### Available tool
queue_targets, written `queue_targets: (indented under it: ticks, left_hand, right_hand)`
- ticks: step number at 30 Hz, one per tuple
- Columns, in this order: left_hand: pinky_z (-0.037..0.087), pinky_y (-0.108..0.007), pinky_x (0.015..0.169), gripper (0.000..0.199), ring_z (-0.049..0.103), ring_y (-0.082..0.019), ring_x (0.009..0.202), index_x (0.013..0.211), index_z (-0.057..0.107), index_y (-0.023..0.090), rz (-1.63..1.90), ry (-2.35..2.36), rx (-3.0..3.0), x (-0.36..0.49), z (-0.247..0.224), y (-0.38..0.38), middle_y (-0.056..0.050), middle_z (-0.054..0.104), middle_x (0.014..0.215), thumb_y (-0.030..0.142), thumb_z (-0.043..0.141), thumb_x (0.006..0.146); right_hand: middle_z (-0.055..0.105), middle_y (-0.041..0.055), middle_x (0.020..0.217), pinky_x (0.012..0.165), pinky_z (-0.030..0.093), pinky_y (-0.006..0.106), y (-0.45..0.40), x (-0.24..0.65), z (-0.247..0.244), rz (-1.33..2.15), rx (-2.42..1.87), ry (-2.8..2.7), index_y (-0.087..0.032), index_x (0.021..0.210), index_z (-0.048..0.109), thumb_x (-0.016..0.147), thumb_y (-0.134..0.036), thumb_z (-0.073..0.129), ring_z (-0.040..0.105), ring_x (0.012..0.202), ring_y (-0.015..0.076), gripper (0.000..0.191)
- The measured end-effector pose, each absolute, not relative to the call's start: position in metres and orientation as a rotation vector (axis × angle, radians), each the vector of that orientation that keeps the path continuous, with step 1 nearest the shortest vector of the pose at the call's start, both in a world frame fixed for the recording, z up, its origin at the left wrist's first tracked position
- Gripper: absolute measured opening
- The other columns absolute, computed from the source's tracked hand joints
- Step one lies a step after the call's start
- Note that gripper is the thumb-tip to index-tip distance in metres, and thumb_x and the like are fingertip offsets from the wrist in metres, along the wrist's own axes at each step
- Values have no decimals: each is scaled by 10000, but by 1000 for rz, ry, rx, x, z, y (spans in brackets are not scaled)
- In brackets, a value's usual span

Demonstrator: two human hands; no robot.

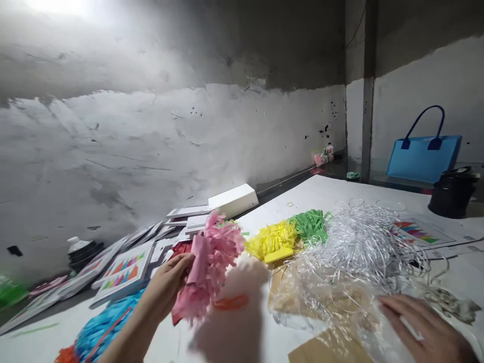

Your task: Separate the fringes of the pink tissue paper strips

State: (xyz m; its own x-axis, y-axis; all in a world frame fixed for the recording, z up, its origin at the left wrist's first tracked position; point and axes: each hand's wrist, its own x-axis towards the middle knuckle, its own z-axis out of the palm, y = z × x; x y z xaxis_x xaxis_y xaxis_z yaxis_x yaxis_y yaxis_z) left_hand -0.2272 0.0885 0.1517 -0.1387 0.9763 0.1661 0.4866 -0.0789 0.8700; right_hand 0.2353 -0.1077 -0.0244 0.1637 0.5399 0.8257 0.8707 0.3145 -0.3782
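Note:
My left hand (pixel 172 280) is closed around a pink tissue-paper tassel (pixel 223 242), gripping its rolled, flat end while the fringe spreads to the right and hangs down. The tassel is held up above the white table. At the lower right my right hand (pixel 427 322) is slightly blurred, its fingers stretched out over a clear plastic bag (pixel 328 292). The fingertips are at the bag's edge; nothing gripped can be made out. Beyond the bag lies a tangled bundle of silvery-white elastic strings (pixel 359 237). Yellow (pixel 274 239) and green (pixel 310 224) tassels lie between the hands.
Blue fringed paper (pixel 106 322) is under my left forearm. Several printed boxes (pixel 124 267) and a white box (pixel 232 199) line the wall side. Brown cardboard (pixel 328 348) lies at the front. A blue bag (pixel 423 159) and black container (pixel 451 194) stand far right.

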Motion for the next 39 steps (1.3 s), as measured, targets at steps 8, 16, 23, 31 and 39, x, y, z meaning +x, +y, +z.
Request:
queue_targets:
  ticks: [8, 16, 23, 31, 39]
  left_hand:
    - [567, -267, 619, 403, 662, -169, 652, 761, 731, 190, 1164, 1303, 901, -184, 114, -81, -26, 717, 719, 486, 915, 558]
    - [551, -276, 604, 356, 682, -182, 647, 827, 751, 208, 1150, 1053, 618, -203, 28, -148, -36, 746, 744, 477, 900, 647]
    - [587, -334, 805, 557, 721, -290, 970, 1081, 749, 255, 1423, 1185, 944, -189, -1, -177, -93, 784, 1058, 484, 914, 600]
    - [596, -326, 830, 532, 731, -271, 929, 1014, 737, 236, 1501, 1229, 803, -189, 7, -182, -60, 790, 984, 465, 930, 574]
    - [569, -285, 863, 558, 718, -243, 1004, 1053, 725, 262, 1513, 1260, 731, -187, -1, -186, -43, 782, 1073, 538, 902, 602]
  right_hand:
    - [765, 79, 837, 695, 558, 345, -109, 18, 80, -221, -555, -1896, -154, 1172, 653, 1029, -199, 514, 696, 750, 214, 204]
    - [687, 26, 738, 668, 475, 300, -137, -33, 26, 330, -680, -1840, -196, 801, 644, 877, -127, 572, 622, 710, 183, 125]
    - [669, 24, 903, 760, 503, 279, -146, -34, 33, 742, -942, -1899, -199, 906, 611, 935, -108, 539, 644, 831, 170, 120]
    - [671, 38, 857, 717, 453, 358, -144, -31, 36, -92, -608, -2208, -208, 885, 627, 1007, -173, 476, 594, 721, 182, 197]
    - [709, 67, 945, 1011, 395, 477, -162, -37, 28, 135, -769, -2061, -174, 988, 666, 950, -113, 517, 630, 872, 215, 165]
